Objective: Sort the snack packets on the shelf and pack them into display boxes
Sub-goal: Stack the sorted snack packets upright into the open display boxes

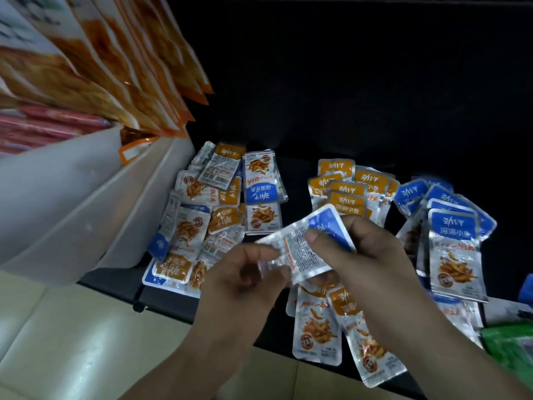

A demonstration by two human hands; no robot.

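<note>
Both hands pinch one blue-topped packet [308,243], its long axis slanting from the left hand [245,272] up to the right hand [366,249]. The blue stack [452,241] lies just right of the right fingers [323,241], making that hand nearer.

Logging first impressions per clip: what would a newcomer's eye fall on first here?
Both hands, the left hand and right hand, pinch one blue-topped packet at centre, its printed back up. Behind it on the dark shelf lie a mixed heap at left, an orange-topped stack in the middle and a blue-topped stack at right.
</note>
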